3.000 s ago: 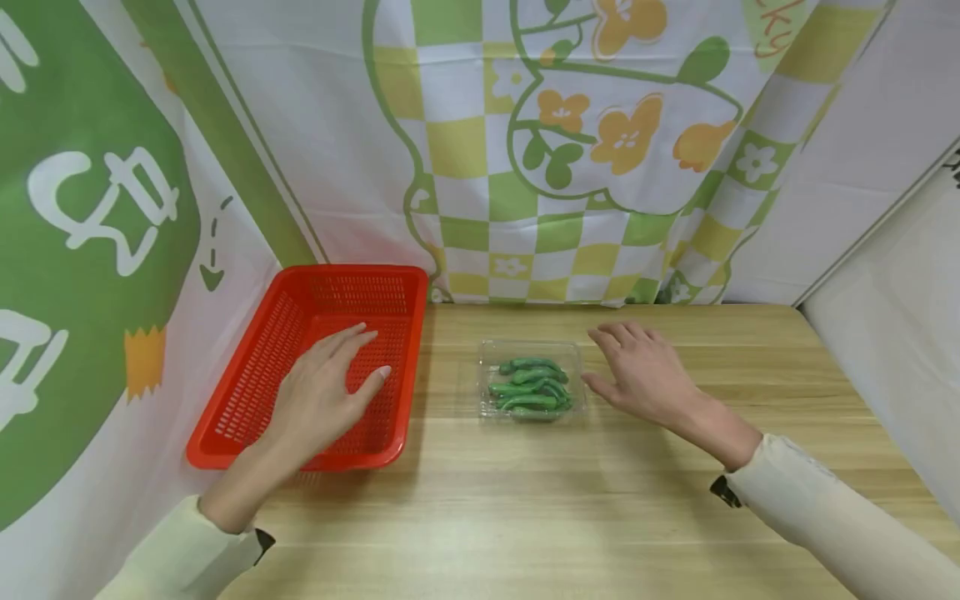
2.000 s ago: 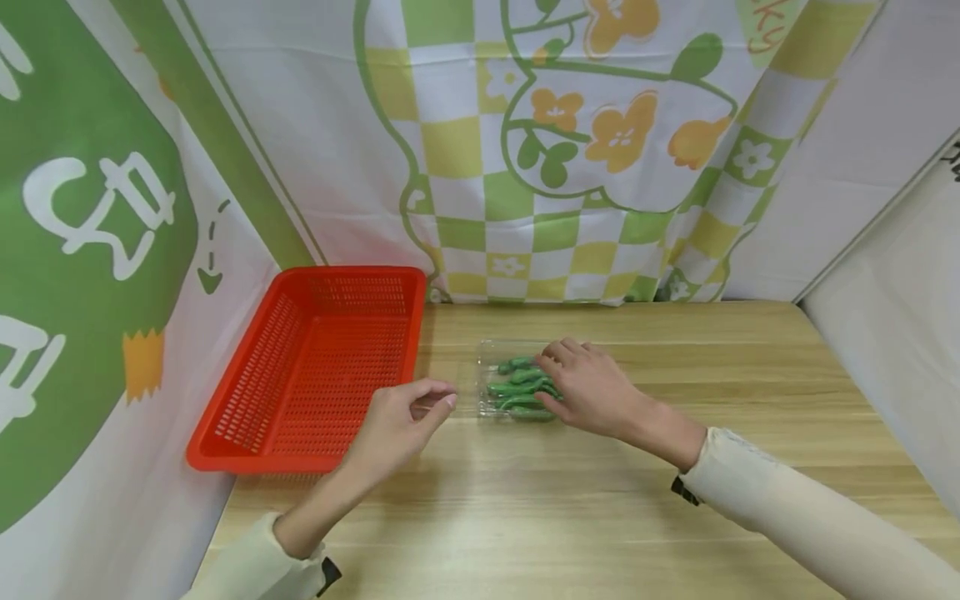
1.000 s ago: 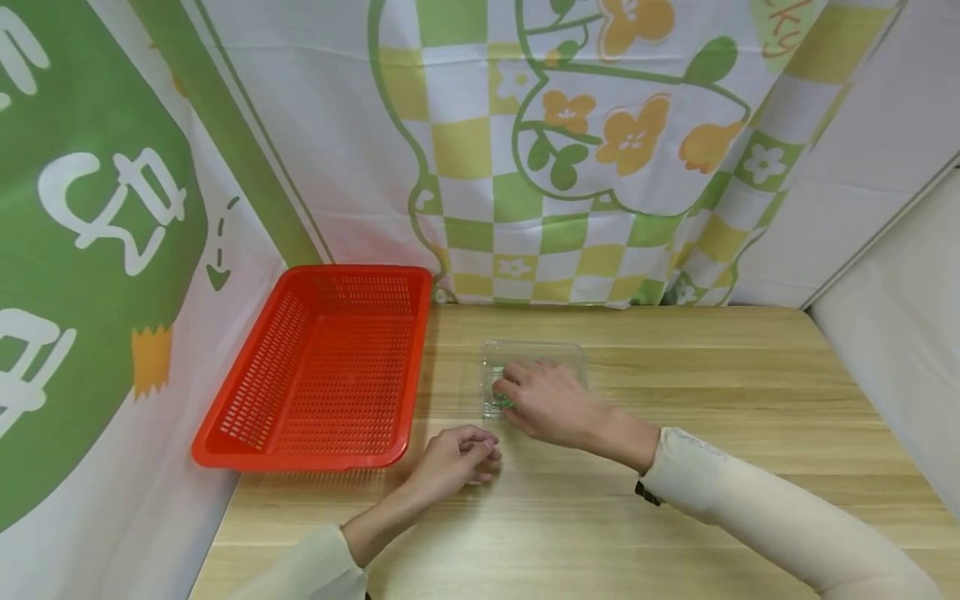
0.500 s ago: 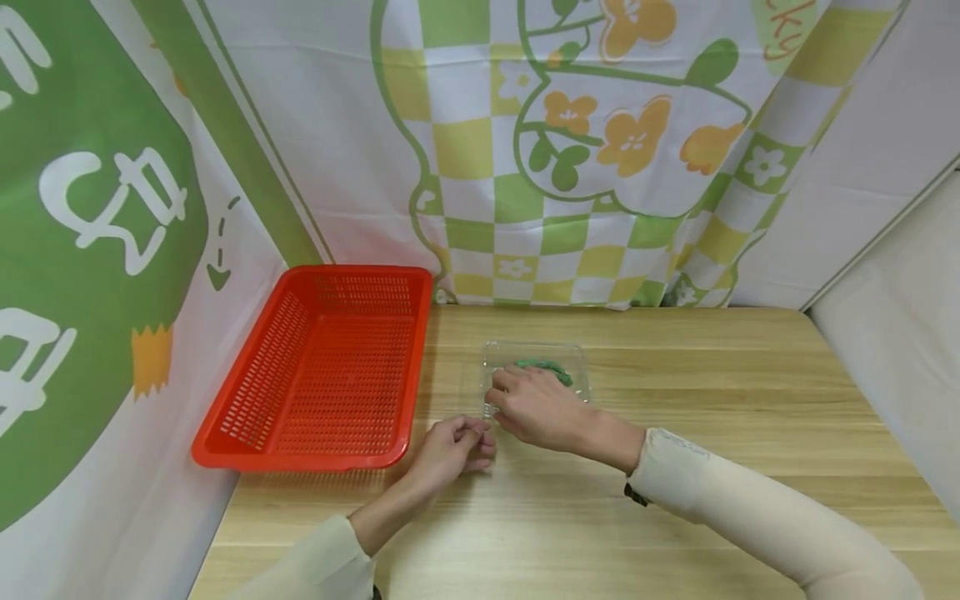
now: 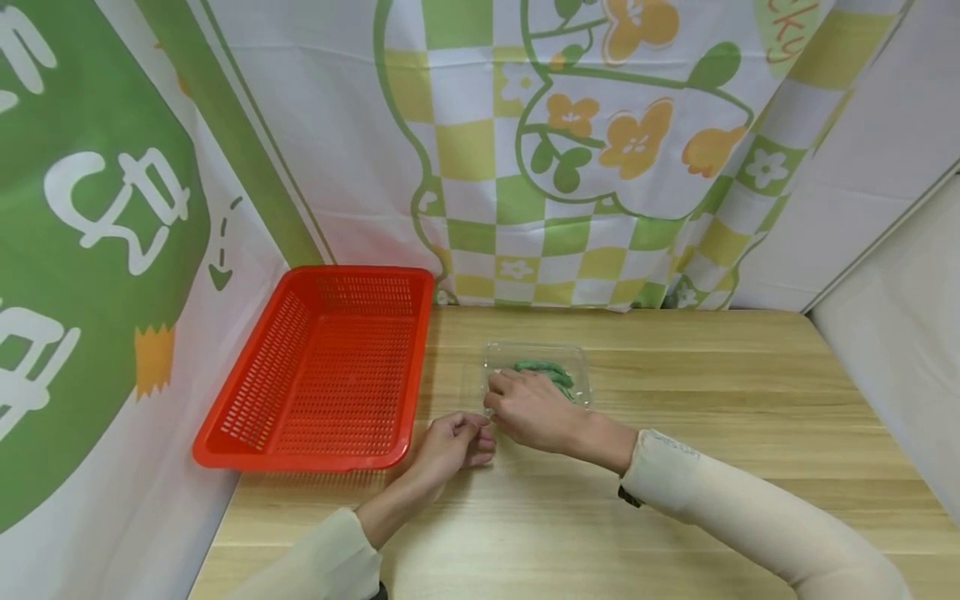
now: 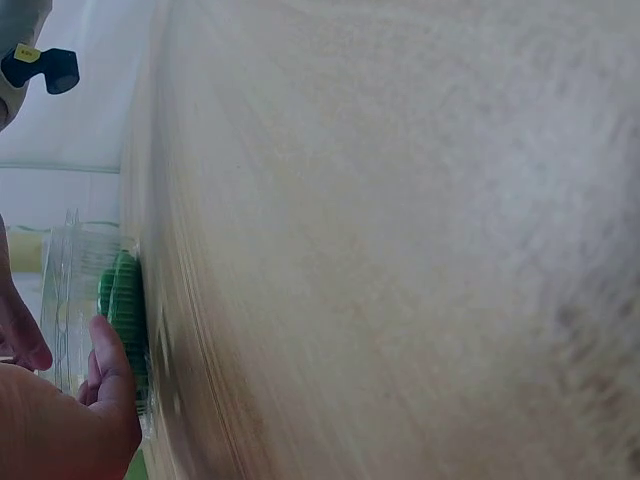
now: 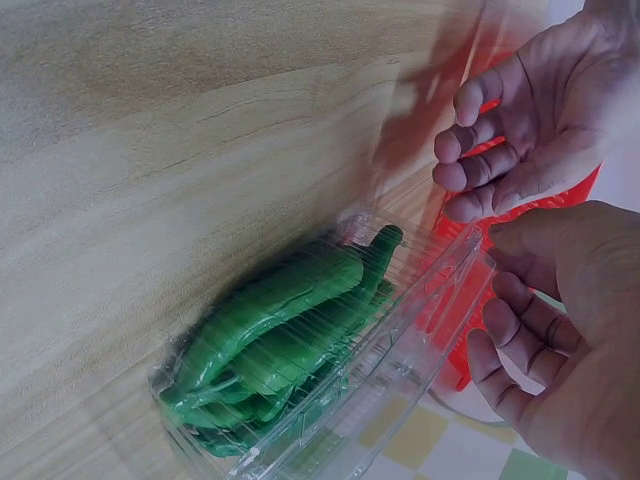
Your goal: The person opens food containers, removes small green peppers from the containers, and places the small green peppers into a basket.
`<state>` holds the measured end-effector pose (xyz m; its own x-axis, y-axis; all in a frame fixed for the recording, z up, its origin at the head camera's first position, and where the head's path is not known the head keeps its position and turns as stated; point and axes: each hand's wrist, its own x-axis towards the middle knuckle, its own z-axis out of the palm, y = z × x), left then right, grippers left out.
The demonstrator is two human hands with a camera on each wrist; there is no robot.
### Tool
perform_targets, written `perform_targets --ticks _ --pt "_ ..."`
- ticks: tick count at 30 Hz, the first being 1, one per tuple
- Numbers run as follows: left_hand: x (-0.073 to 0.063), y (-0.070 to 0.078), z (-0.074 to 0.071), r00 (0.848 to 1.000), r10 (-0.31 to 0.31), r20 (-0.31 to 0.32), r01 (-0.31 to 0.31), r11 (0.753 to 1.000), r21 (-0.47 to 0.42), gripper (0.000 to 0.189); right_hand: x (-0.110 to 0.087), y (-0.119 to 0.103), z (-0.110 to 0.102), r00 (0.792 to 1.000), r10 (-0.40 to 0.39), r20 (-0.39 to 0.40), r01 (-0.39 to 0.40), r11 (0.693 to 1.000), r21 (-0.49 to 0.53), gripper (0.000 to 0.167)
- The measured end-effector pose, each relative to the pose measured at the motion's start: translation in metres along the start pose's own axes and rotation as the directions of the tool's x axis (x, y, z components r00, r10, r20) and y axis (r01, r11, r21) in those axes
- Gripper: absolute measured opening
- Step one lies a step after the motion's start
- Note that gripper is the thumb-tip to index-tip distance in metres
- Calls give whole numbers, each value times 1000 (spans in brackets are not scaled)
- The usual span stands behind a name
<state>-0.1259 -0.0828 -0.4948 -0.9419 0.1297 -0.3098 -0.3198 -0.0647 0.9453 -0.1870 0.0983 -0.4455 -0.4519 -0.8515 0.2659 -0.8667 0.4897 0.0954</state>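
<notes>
Several green peppers lie inside a clear plastic box on the table. My right hand reaches over the box from the right, covering part of the peppers. In the right wrist view, the thumb and forefinger of that right hand pinch the box's rim at a corner, the other fingers curling below it. My left hand is at the box's near left corner, its fingers loosely bent. In the left wrist view, the left hand has fingertips close to the box's side; contact is hard to tell.
A red slotted plastic basket stands left of the box, against the left wall. The wooden table spreads to the right and front. A checked, flowered cloth hangs behind it.
Both hands have come to the box: the right from its right side across its top, the left from above the basket to its near left corner. Last half second: only slight finger shifts.
</notes>
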Motion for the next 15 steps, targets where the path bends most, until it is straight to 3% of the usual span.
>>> perform_targets --ticks 15 --pt "8 -3 6 999 23 -46 -23 1000 6 24 3 -1 5 1000 -3 -3 3 1000 -15 19"
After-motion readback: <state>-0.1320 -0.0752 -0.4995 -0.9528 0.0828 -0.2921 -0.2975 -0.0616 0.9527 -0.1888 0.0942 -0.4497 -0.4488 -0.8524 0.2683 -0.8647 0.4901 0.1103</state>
